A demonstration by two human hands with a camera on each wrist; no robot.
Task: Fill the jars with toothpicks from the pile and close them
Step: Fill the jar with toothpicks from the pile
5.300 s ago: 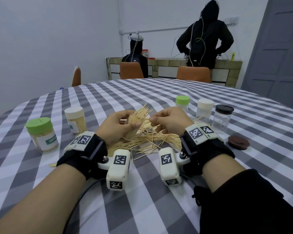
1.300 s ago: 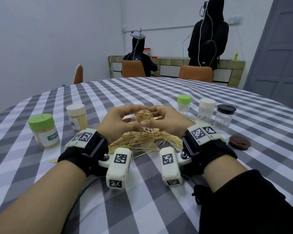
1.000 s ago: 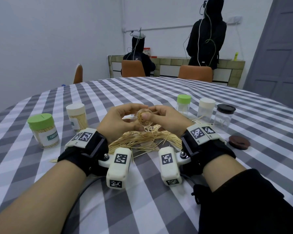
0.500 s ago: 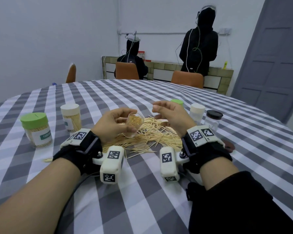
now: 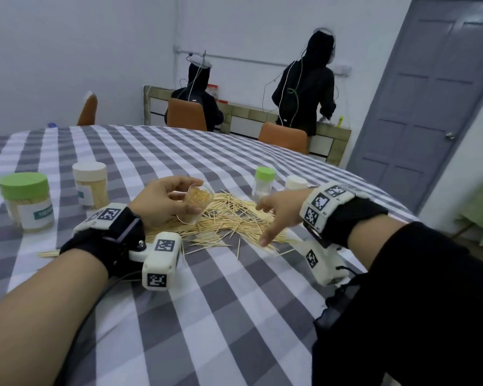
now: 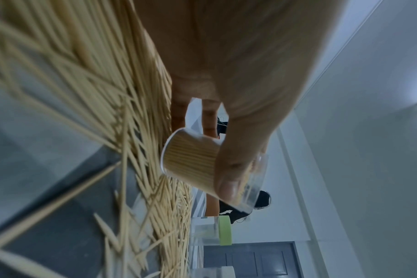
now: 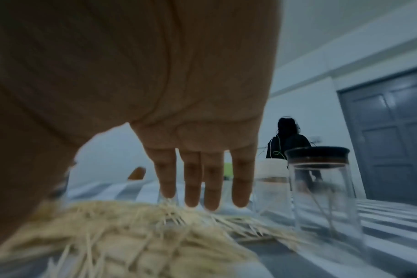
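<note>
1. Compared with half a second ago, the right hand [image 5: 279,215] is seen further right and lower, over the right edge of the toothpick pile [image 5: 229,218], well apart from the left hand [image 5: 162,201].
2. The right hand's fingers [image 7: 191,180] are extended, slightly spread and pointed down at the pile; nothing is held.
3. The clear jar [image 5: 194,201] is still gripped by the left hand, tilted, with thumb and fingers curled round its wall above the pile's left part.
4. The clear jar is packed with toothpicks and carries no lid.
5. Two capped jars, a green-lidded jar [image 5: 27,201] and a white-lidded jar [image 5: 91,185], are seen filled with toothpicks on the left of the checked tablecloth [image 5: 234,302].
6. A small green-capped jar [image 5: 264,181] and a white-capped jar [image 5: 294,183] stand behind the pile.
7. A dark-lidded glass jar [image 7: 324,190] is shown near the right hand, with only a few toothpicks inside.
</note>
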